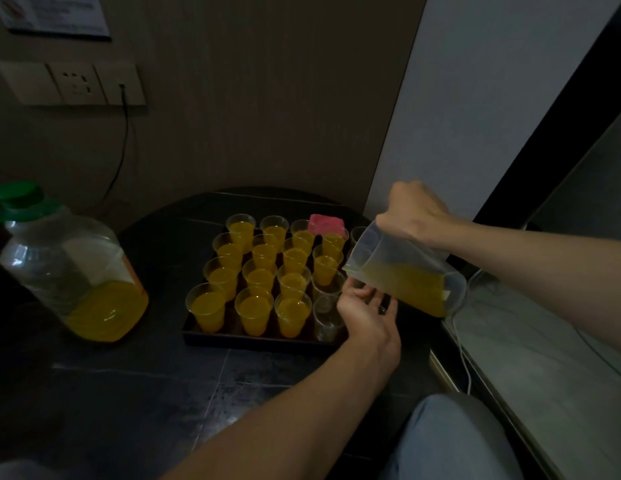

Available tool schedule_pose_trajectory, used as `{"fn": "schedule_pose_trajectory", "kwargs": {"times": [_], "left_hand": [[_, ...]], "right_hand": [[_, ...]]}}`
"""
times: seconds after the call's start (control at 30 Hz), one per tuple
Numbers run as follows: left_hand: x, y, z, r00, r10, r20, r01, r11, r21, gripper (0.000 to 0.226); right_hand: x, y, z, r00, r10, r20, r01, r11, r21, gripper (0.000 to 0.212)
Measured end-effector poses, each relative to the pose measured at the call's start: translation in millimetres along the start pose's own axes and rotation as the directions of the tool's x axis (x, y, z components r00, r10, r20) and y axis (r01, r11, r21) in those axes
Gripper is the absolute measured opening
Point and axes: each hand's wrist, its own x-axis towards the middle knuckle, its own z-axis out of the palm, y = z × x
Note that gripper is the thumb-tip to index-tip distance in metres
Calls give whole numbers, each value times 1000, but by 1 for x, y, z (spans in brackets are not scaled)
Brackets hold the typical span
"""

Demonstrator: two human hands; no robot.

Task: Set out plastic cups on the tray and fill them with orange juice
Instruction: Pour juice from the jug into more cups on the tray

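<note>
A knee (451, 441) in blue denim sits at the bottom right edge, beside a dark table (129, 375). From the lower centre a bare forearm reaches across the table to the left hand (368, 317), whose fingers are loose and spread, gripping nothing, just under the lip of a tilted clear jug (382, 251); whether they touch it cannot be told. The right hand (414, 211) is closed around the jug's top edge from above, holding it over the tray's right side, with juice (413, 289) pooled toward the lowered lip. The dark tray (260, 341) stands on the table in front of the hands, packed with rows of plastic cups. Most are filled cups (253, 308) of orange juice; two empty cups (327, 320) stand in the near right column, just beside the left hand. On the table at the left, well apart from the tray, is a large green-capped bottle (70, 268), with juice in its bottom. A pink block (326, 224) rests at the tray's far right end. On the wall behind, a cable hangs from a socket panel (70, 84).
</note>
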Motion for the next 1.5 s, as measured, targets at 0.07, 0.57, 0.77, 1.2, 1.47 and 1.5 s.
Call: {"fn": "schedule_pose_trajectory", "kwargs": {"times": [0.07, 0.57, 0.77, 1.2, 1.47, 1.5], "left_hand": [[2, 1, 0, 1000, -3, -10, 3, 1000, -9, 47], [6, 1, -2, 999, -42, -20, 41, 998, -44, 47], [5, 2, -1, 999, -44, -16, 43, 998, -39, 41], [7, 0, 0, 999, -35, -19, 35, 999, -37, 44], [2, -1, 2, 999, -48, 3, 48, 997, -52, 45], [1, -1, 2, 999, -54, 6, 54, 997, -53, 46]], "right_hand": [[1, -3, 1, 1000, -7, 4, 7, 1000, -8, 34], [6, -14, 5, 999, -26, 45, 31, 995, -98, 31], [7, -11, 5, 999, -22, 39, 25, 995, -99, 31], [9, -8, 5, 999, -32, 34, 35, 995, -97, 28], [7, -8, 1, 999, -36, 26, 38, 994, -101, 27], [6, -7, 0, 999, -36, 27, 39, 993, -110, 27]]}}
